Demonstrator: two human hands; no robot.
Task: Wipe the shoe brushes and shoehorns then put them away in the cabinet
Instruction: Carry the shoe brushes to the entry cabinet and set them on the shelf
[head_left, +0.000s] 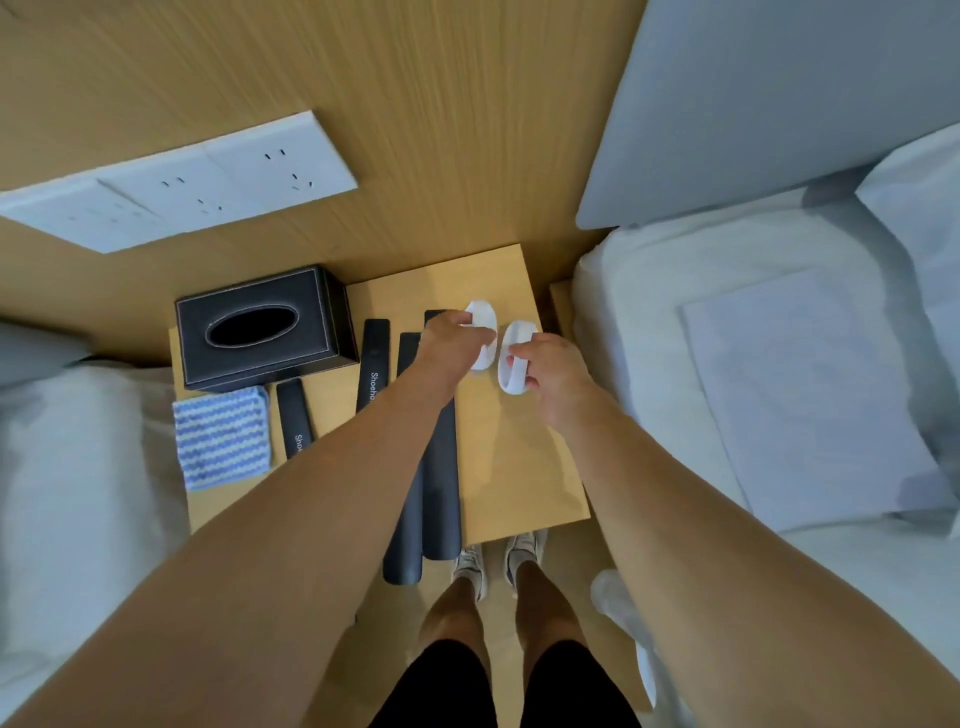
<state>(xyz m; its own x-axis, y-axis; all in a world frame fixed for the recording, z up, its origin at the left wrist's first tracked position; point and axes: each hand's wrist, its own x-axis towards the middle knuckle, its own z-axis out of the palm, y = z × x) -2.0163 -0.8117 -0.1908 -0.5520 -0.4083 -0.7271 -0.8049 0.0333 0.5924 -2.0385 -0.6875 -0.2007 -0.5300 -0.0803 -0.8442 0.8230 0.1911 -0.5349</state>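
1. Head view: the left hand (457, 338) curls its fingers round one white shoe brush (482, 332), and the right hand (550, 366) grips a second white shoe brush (514, 358) just beside the first; both brushes sit over the far right part of the wooden surface (519, 467).
2. Taking the black tissue box (265, 327) as landmark: four black shoehorns lie to its right and in front of it. A short shoehorn (295, 418) lies just in front, a lettered shoehorn (373, 364) just right, and two long shoehorns (441, 467) further right, their ends overhanging the near edge.
3. A blue striped cloth (222, 439) lies folded in front of the tissue box, left of the short shoehorn.
4. White beds (779, 364) flank the surface.
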